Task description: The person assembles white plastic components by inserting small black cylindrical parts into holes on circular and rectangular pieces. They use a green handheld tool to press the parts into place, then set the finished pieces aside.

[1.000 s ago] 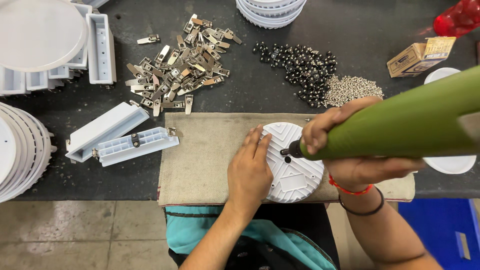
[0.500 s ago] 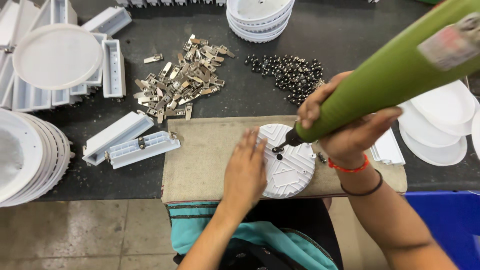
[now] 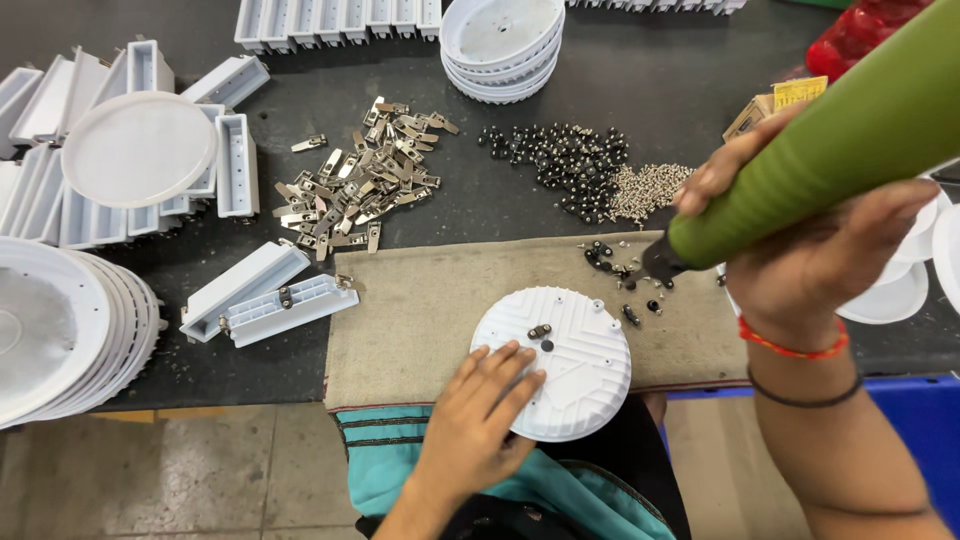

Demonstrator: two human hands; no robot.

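A round white ribbed housing lies on a tan cloth mat at the bench's near edge, with a small metal clip and a dark screw near its centre. My left hand rests flat on its lower left part, holding it down. My right hand grips a green electric screwdriver, lifted up and to the right of the housing. Its dark tip hovers over several loose black screws on the mat.
On the black bench lie a heap of metal clips, a pile of black screws and silver screws. White rectangular boxes, stacked round covers, a stack of white housings and white discs surround the mat.
My right hand lifted the screwdriver off the housing and moved it up and right, over the loose screws. The left hand slid down to the housing's lower left.
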